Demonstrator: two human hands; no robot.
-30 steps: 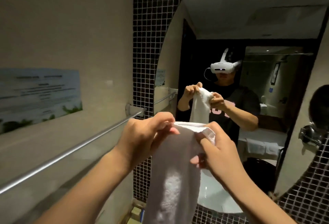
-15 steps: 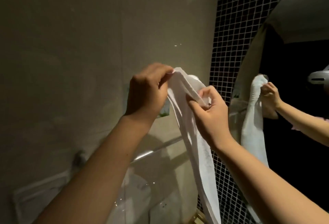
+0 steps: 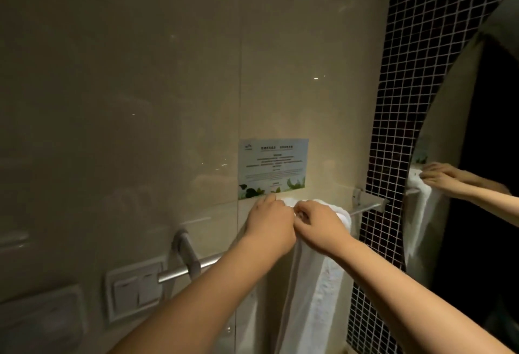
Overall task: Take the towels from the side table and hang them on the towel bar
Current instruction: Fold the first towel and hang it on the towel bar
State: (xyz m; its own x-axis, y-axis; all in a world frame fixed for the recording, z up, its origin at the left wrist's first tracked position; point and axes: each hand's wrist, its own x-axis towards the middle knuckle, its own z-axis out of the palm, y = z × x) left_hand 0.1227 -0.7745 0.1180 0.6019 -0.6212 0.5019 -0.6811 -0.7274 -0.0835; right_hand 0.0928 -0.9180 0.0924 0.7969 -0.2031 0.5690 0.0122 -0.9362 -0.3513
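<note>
A white towel (image 3: 311, 292) hangs folded over the metal towel bar (image 3: 179, 270) on the beige wall, its long end dropping toward the floor. My left hand (image 3: 269, 224) and my right hand (image 3: 320, 224) sit side by side on top of the towel at the bar. Both have curled fingers gripping the towel's top fold. The bar runs from a bracket at lower left up to a bracket (image 3: 365, 199) by the mosaic tiles; its middle is hidden by my hands and the towel.
A printed notice (image 3: 272, 168) is stuck on the wall just above the bar. A double light switch (image 3: 134, 292) sits below the bar's left end. Dark mosaic tiles (image 3: 398, 100) and a mirror (image 3: 477, 157) stand to the right.
My hands have carried the towel down from chest height onto the bar, and it now drapes over the bar. My view has turned left toward the wall.
</note>
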